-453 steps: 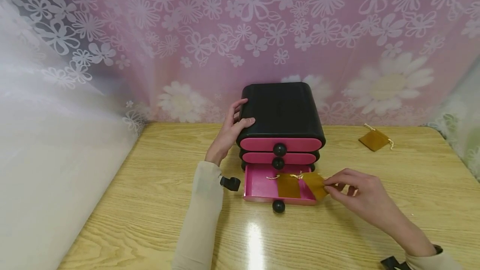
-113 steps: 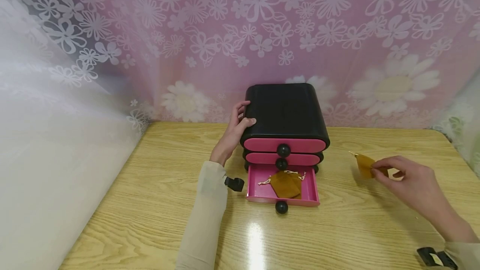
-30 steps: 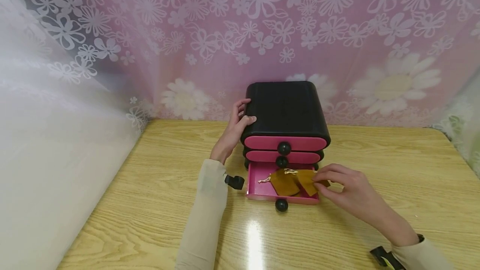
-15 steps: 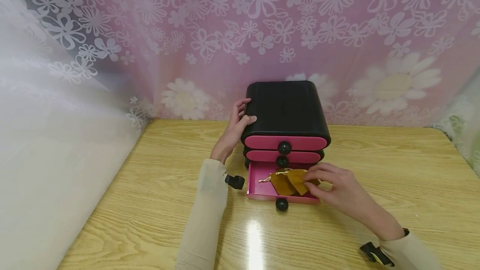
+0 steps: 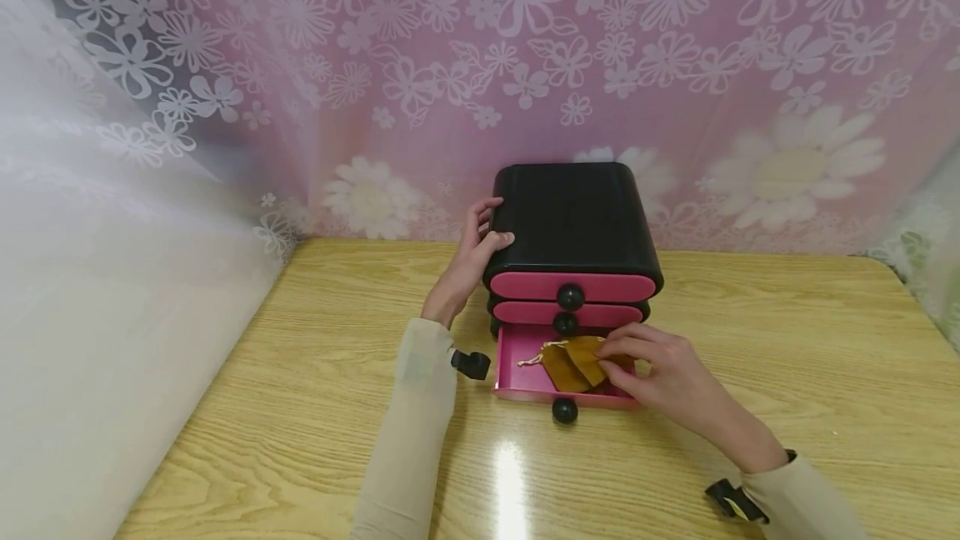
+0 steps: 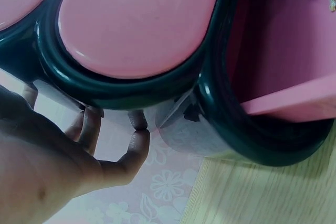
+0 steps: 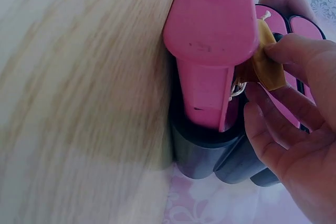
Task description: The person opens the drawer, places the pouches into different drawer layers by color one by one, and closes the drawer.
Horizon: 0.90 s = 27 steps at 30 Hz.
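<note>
A black drawer cabinet with pink drawer fronts stands at the back of the table. My left hand holds its left side, thumb on the top edge; in the left wrist view the fingers bend against the side. The bottom drawer is pulled out. Over its right half my right hand pinches a mustard-brown drawstring pouch between thumb and fingers, clearly seen in the right wrist view as a folded pouch. Beneath it lies another brown pouch, partly covered, its pale cord hanging toward the left.
The two upper drawers are closed, each with a round black knob. Another knob is on the pulled-out drawer's front. Behind the wooden table hangs a pink flowered curtain. A pale sheet hangs at left.
Since the oldest frame, the pouch at the back right has been picked up. My right hand has carried a pouch left into the drawer, over the others. My left hand keeps its hold.
</note>
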Each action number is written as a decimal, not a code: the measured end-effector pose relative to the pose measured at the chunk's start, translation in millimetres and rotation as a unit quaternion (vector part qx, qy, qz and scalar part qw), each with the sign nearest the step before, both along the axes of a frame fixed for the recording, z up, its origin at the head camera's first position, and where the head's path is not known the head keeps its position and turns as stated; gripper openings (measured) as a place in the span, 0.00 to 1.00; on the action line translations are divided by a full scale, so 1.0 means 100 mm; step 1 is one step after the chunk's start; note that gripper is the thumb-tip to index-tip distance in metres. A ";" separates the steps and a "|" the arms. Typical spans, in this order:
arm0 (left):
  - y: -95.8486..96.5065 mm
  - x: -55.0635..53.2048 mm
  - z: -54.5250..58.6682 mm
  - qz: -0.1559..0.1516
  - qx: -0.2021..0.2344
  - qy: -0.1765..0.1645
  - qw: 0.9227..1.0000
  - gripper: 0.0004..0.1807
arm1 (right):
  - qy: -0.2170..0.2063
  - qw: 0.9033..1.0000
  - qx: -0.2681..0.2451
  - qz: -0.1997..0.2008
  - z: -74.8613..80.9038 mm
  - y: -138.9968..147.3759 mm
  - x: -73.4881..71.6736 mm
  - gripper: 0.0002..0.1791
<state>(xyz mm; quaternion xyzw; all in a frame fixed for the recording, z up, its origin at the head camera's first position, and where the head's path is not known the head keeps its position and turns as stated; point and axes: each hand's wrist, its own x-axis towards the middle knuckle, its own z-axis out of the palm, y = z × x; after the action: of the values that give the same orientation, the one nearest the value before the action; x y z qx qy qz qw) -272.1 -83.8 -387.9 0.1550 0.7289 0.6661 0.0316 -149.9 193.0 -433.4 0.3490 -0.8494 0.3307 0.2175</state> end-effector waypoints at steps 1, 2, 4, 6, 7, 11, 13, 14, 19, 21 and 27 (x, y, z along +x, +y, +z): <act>0.00 0.00 0.00 -0.001 0.001 0.000 1.000 0.33 | 0.003 1.000 -0.002 0.002 -0.01 -0.01 -0.01 0.19; 0.00 0.00 0.00 -0.002 0.002 -0.001 1.000 0.33 | 0.004 1.000 -0.003 0.003 -0.01 -0.01 -0.01 0.19; 0.00 0.00 0.00 -0.002 0.002 -0.001 1.000 0.34 | 0.006 1.000 -0.004 0.003 -0.03 -0.02 -0.02 0.19; 0.00 0.00 0.00 -0.003 0.002 0.000 1.000 0.34 | 0.005 1.000 -0.005 0.004 -0.05 -0.02 -0.03 0.19; 0.00 0.00 -0.01 -0.003 0.002 -0.001 1.000 0.34 | 0.003 1.000 -0.005 0.004 -0.06 -0.03 -0.03 0.19; 0.00 0.00 0.00 -0.003 0.002 -0.001 1.000 0.35 | 0.001 1.000 -0.005 0.003 -0.09 -0.04 -0.05 0.18; 0.00 0.00 0.00 -0.003 0.002 -0.002 1.000 0.34 | 0.000 1.000 -0.004 0.003 -0.10 -0.04 -0.06 0.18; 0.00 0.00 0.00 -0.003 0.001 -0.002 1.000 0.35 | 0.000 1.000 -0.003 0.002 -0.11 -0.05 -0.06 0.18; 0.00 0.00 0.00 -0.004 0.002 -0.001 1.000 0.34 | -0.002 1.000 0.012 -0.006 -0.11 -0.06 -0.07 0.17; 0.00 -0.01 -0.01 -0.006 0.003 -0.001 1.000 0.34 | -0.004 1.000 0.017 -0.010 -0.11 -0.07 -0.07 0.16; 0.00 -0.02 -0.01 -0.005 0.003 -0.002 1.000 0.34 | -0.013 1.000 0.022 -0.016 -0.11 -0.07 -0.07 0.16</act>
<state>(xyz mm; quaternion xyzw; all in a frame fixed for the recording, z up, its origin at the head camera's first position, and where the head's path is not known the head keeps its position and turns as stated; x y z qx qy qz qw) -273.9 -84.2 -389.3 0.1576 0.7261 0.6683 0.0355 -157.2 185.8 -444.1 0.3355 -0.8648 0.3126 0.2043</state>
